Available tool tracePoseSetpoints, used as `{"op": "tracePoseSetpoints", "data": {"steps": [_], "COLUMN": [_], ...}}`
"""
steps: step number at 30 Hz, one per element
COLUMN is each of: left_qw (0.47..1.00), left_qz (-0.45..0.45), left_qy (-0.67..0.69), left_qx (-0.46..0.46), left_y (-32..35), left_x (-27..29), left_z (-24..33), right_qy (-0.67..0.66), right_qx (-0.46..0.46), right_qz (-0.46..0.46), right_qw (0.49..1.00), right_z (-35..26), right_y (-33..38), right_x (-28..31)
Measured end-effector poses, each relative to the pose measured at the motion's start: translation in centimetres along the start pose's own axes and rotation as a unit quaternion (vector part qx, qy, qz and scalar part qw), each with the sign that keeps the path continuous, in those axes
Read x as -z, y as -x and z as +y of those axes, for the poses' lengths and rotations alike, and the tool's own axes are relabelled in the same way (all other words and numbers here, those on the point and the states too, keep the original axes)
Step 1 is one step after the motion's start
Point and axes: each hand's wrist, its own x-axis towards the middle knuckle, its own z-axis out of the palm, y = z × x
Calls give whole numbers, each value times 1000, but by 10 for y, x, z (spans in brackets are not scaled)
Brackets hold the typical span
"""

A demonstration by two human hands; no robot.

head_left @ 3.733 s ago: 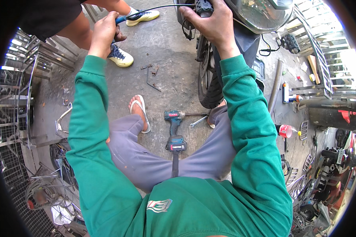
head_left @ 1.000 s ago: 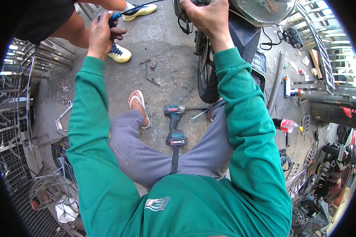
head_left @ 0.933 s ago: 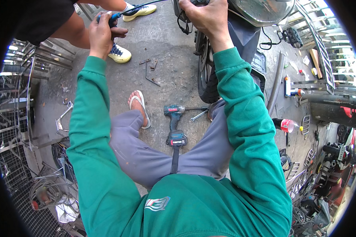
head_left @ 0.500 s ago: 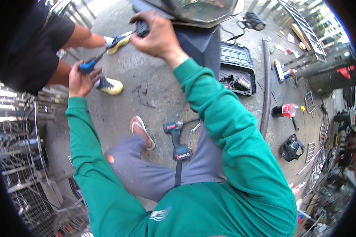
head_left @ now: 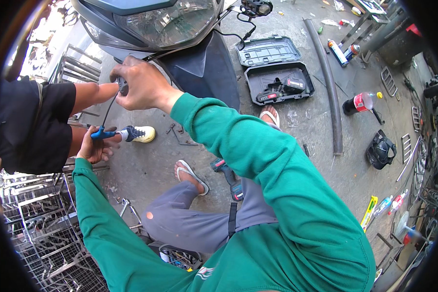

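Note:
My right hand [head_left: 142, 88] grips the left handlebar grip of a scooter [head_left: 180, 44], just below its headlight. A thin black cable [head_left: 109, 109] runs down from that grip to my left hand [head_left: 95, 146], which is shut on blue-handled pliers [head_left: 106, 133]. Both arms wear green sleeves. A cordless drill [head_left: 227, 176] lies on the concrete between my legs, beside my sandalled foot [head_left: 190, 175].
Another person in black shorts [head_left: 31, 126] with a yellow and white shoe [head_left: 140, 134] stands close at the left. Wire racks [head_left: 39, 233] fill the lower left. An open black tool case [head_left: 276, 73], a black hose [head_left: 328, 82], spray cans [head_left: 340, 51] and a bottle [head_left: 357, 103] lie on the right.
My view has tilted up and the scooter's headlight now fills the top. My right hand has dropped from the top edge to the grip; my left hand with the pliers sits lower.

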Motion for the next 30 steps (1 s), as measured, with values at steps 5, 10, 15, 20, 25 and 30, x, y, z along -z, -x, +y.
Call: {"op": "tracePoseSetpoints", "data": {"steps": [5, 10, 15, 20, 25, 30], "left_qw": [990, 981, 920, 863, 858, 868], "left_qz": [-84, 60, 122, 121, 137, 106], "left_qy": [115, 169, 293, 414, 411, 378], "left_qx": [1, -78, -231, -262, -277, -305], "left_y": [-7, -1, -10, -30, -31, -26], "left_x": [-9, -59, -89, -83, -85, -76], "left_z": [-9, -25, -35, -39, -44, -46], "right_qy": [19, 61, 11, 11, 46, 56], "right_qx": [33, 53, 12, 37, 84, 64], "right_qz": [23, 39, -10, -7, 16, -2], "right_qw": [999, 996, 1000, 999, 995, 996], "right_z": [2, 6, -1, -7, -4, -1], "right_y": [-1, -5, -6, -7, -8, -9], "right_x": [-2, -6, 1, 2, -2, -3]}}
